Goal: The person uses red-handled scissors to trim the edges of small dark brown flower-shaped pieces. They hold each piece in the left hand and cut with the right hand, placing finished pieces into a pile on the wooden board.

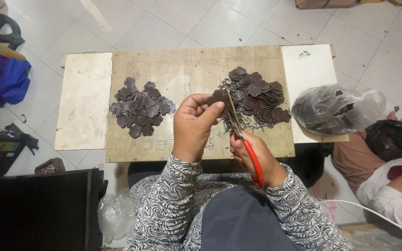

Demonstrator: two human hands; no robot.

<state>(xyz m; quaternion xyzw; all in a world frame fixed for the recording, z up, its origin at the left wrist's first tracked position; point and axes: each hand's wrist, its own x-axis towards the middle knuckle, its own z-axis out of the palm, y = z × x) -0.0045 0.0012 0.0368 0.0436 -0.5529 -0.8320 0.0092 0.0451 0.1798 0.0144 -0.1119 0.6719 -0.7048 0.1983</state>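
Note:
My left hand (pixel 194 124) pinches a dark brown flower-shaped piece (pixel 218 97) above the wooden board (pixel 187 69). My right hand (pixel 256 158) grips red-handled scissors (pixel 244 139), whose blades reach up against the held piece. A flat spread of cut flower-shaped pieces (pixel 141 108) lies on the board to the left of my hands. A heaped pile of similar dark pieces (pixel 259 95) lies to the right, with thin trimmings (pixel 245 122) scattered below it.
A clear plastic bag of dark pieces (pixel 336 108) rests on the white panel (pixel 308 69) at right. Another person (pixel 387 172) sits low at the far right. A pale panel (pixel 83 100) lies left of the board; blue cloth (pixel 8 80) and dark boxes (pixel 38 209) stand at left.

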